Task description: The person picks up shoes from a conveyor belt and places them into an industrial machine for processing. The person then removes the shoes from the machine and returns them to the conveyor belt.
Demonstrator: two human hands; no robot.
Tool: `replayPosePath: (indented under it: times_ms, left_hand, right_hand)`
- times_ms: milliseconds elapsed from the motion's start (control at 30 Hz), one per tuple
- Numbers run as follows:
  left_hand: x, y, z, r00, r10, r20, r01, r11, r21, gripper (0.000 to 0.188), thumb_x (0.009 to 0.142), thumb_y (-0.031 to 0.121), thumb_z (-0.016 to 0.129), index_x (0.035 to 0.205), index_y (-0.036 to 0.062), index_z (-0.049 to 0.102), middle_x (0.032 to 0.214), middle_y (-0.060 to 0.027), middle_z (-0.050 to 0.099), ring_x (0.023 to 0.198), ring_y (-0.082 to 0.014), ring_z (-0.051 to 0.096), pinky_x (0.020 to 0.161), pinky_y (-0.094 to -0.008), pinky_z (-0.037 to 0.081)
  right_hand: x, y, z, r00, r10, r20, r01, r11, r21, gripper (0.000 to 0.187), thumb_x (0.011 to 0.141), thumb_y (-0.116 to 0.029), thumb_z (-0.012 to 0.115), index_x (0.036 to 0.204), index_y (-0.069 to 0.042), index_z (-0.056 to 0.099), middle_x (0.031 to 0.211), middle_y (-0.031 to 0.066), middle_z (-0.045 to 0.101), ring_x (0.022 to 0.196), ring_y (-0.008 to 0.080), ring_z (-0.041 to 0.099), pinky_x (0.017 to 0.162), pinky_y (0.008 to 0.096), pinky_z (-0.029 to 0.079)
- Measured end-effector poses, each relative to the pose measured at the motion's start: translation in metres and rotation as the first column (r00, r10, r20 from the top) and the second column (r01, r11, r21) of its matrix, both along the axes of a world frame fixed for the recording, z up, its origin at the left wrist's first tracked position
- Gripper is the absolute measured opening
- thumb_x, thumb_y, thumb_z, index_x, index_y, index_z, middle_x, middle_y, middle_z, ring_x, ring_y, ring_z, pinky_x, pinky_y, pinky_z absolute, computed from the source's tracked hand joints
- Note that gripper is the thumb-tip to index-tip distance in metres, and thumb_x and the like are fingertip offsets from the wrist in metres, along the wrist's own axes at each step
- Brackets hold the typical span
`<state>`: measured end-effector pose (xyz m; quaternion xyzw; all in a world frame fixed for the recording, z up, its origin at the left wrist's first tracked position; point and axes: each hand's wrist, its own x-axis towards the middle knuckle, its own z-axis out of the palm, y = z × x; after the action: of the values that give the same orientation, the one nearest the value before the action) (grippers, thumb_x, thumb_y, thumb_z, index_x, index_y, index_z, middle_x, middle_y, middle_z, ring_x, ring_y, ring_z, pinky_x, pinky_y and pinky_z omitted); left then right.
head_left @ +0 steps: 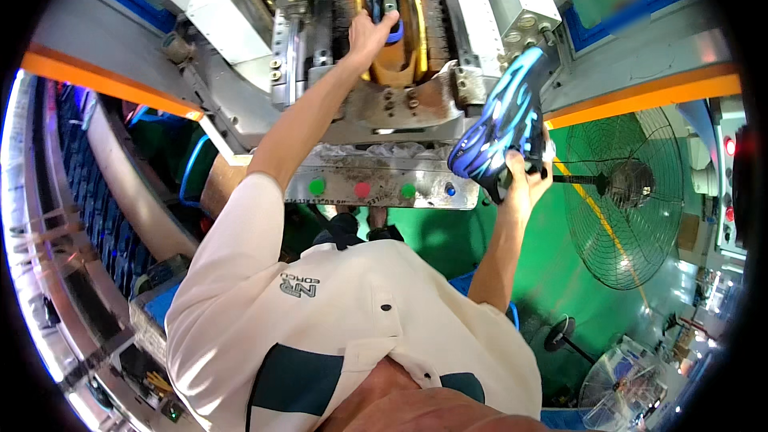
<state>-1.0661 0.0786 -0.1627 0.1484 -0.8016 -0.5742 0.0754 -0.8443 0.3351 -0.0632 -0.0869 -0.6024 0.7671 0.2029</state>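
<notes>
My left hand reaches into the machine ahead, its thumb and fingers closed round the near end of a dark shoe. That shoe shows black with a blue rim and lies lengthwise in a yellow shoe-shaped holder. At the right, my right hand grips a blue and black patterned shoe by its lower end. This shoe is held tilted in the air, apart from the machine, its other end pointing up and to the right. Some fingers of my right hand are hidden behind it.
Below the holder runs a metal control panel with green, red and blue buttons. Metal blocks and rails flank the holder. A large caged fan stands at right, another fan lower right. A conveyor curves along the left.
</notes>
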Motion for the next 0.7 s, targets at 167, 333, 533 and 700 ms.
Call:
replayPosePath:
  times_ms: [167,333,533,700]
  left_hand:
    - [-0.068,-0.004,-0.022,0.918,0.039,0.394,0.113,0.928,-0.356,0.075,0.070,0.024,0.063,0.130,-0.0072,0.031,0.129,-0.0222,0.043,0.114,-0.0370,0.048,0.094,-0.0445,0.042]
    - [-0.051,-0.058,-0.018,0.949,0.090,0.303,-0.119,0.990,0.078,0.043,0.067,0.014,0.070,0.099,-0.0103,0.055,0.098,-0.0254,0.060,0.095,-0.0330,0.060,0.081,-0.0441,0.047]
    - [0.139,-0.117,0.075,0.957,-0.179,0.228,-0.089,0.568,0.818,0.028,0.078,0.016,0.066,0.103,0.0038,0.059,0.103,-0.0101,0.061,0.097,-0.0216,0.058,0.079,-0.0439,0.049]
    - [0.318,-0.185,0.089,0.960,0.060,0.275,-0.227,0.744,0.628,0.058,0.067,0.013,0.072,0.119,-0.0021,0.050,0.097,-0.0061,0.058,0.086,-0.0134,0.055,0.073,-0.0254,0.044]
  right_hand:
    - [0.009,-0.001,0.006,0.987,-0.154,0.035,0.142,0.963,0.230,0.059,0.069,-0.003,0.070,0.124,0.004,0.048,0.115,0.0115,0.056,0.100,0.0186,0.054,0.092,0.0317,0.040]
    - [-0.067,-0.013,0.023,0.987,-0.118,0.112,0.055,0.888,0.456,0.052,0.070,-0.008,0.071,0.118,0.002,0.054,0.104,0.0087,0.061,0.090,0.0140,0.057,0.083,0.0289,0.045]
    - [-0.267,-0.079,0.029,0.869,0.151,0.471,-0.460,0.600,0.655,0.049,0.063,-0.029,0.075,0.095,0.007,0.064,0.089,0.0145,0.064,0.080,0.0207,0.060,0.073,0.0310,0.046]
    - [-0.337,-0.209,-0.048,0.803,-0.068,0.592,-0.552,0.287,0.783,0.067,0.061,-0.037,0.076,0.108,0.006,0.058,0.108,0.0211,0.061,0.104,0.0313,0.058,0.090,0.0362,0.046]
